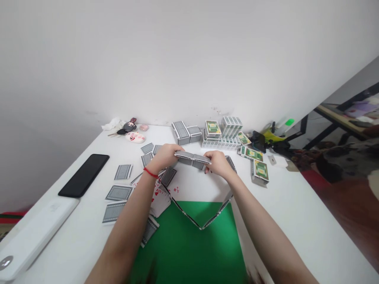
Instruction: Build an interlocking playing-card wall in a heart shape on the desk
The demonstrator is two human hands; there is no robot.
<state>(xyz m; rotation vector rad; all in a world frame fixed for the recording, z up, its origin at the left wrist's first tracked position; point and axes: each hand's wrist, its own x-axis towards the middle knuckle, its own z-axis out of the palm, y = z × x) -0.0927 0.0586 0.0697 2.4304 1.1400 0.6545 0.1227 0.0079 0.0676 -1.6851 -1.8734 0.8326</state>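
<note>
Between my two hands is a row of grey-backed playing cards (193, 157), overlapping end to end. My left hand (167, 155), below a red string bracelet (150, 172), pinches its left end; my right hand (218, 162) grips the right end. A linked strip of cards (201, 227) runs in a V shape over the green mat (195, 256), seen edge-on; its upper ends pass behind my forearms. Loose face-down cards (122, 172) lie left of my left hand. Face-up red cards (160, 201) lie partly under my left forearm.
Card stacks (181, 132) and stacked card boxes (222, 142) stand along the wall. More green-and-yellow boxes (260, 171) lie to the right. At left are a black phone (84, 175) and a long white case (38, 234); keys with a charm (128, 127) rest at the back left.
</note>
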